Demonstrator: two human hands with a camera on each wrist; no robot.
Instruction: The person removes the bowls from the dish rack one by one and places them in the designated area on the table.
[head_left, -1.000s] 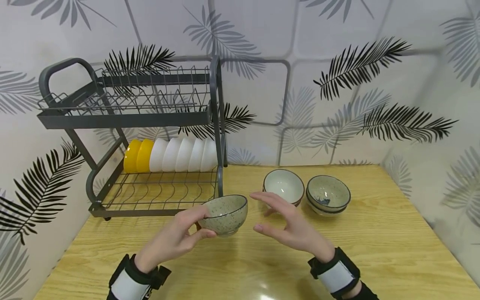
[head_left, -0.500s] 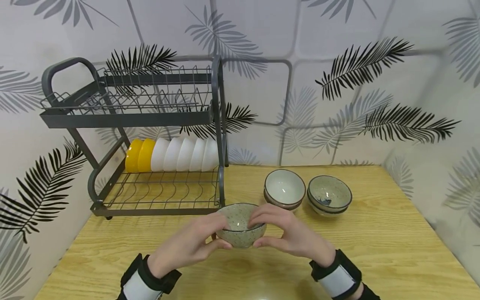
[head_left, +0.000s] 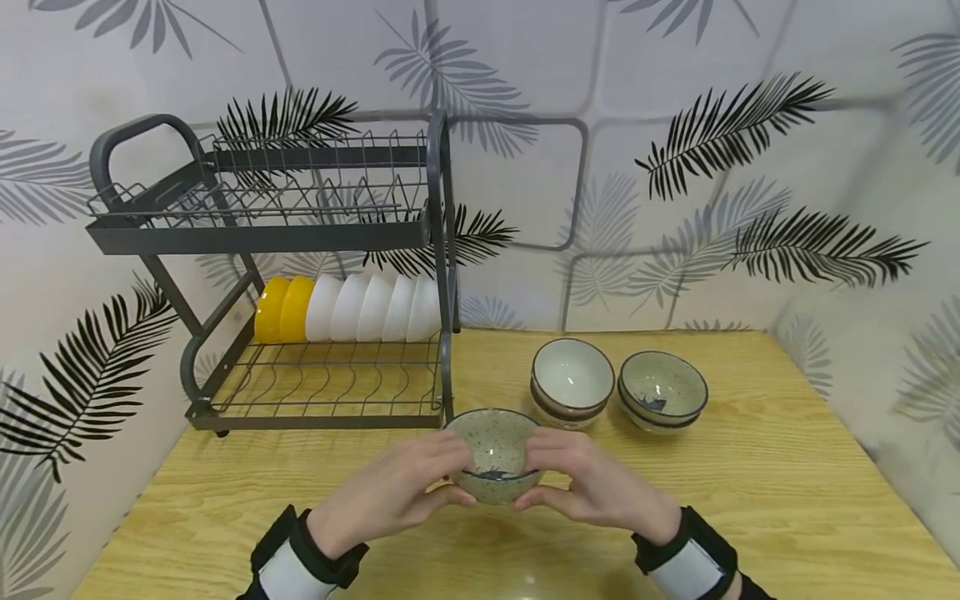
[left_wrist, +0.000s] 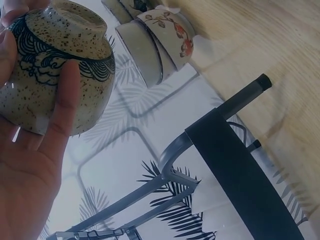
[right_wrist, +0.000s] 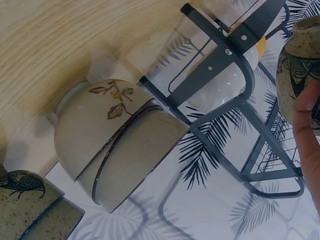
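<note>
A speckled grey-green bowl (head_left: 491, 489) with a dark rim is held up in front of the dish rack, its mouth tilted toward the head camera. My left hand (head_left: 405, 483) grips its left side, fingers over the rim and thumb on the outer wall. On the opposite side my right hand (head_left: 600, 483) pinches the rim the same way. Blue wave patterns show on the bowl's outside (left_wrist: 60, 65) in the left wrist view. Only a finger of the right hand (right_wrist: 307, 135) shows against the bowl in the right wrist view.
A two-tier dark dish rack (head_left: 315, 421) stands at left, with yellow bowls (head_left: 283, 310) and white bowls (head_left: 371, 308) on its lower tier. Right of it on the wooden table (head_left: 780, 467) sit stacked white-lined bowls (head_left: 572, 375) and stacked speckled bowls (head_left: 663, 387).
My right hand has come in from the right and taken hold of the bowl's right side. The bowl has moved right and slightly nearer, its mouth tipping toward the head camera.
</note>
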